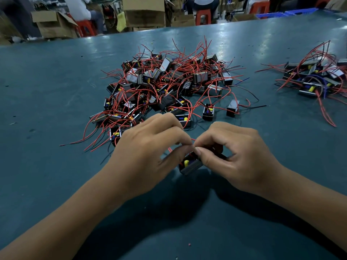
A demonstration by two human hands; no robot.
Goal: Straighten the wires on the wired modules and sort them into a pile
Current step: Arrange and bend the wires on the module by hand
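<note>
A small black wired module (189,164) with a yellow part inside sits between my two hands, just above the green table (56,94). My left hand (148,147) curls round its left side, fingertips pinching at its top. My right hand (231,152) holds its right side, thumb and forefinger pinching a red wire (193,140) where the two hands meet. Most of that wire is hidden by my fingers. A big tangled heap of modules (165,85) with red and black wires lies just beyond my hands. A smaller pile (317,77) lies at the far right.
Two single modules (208,111) (232,107) stand apart to the right of the big heap. Loose red wires trail off the heap towards the front left. Behind the table's far edge are cardboard boxes (144,12), red stools, blue crates and seated people.
</note>
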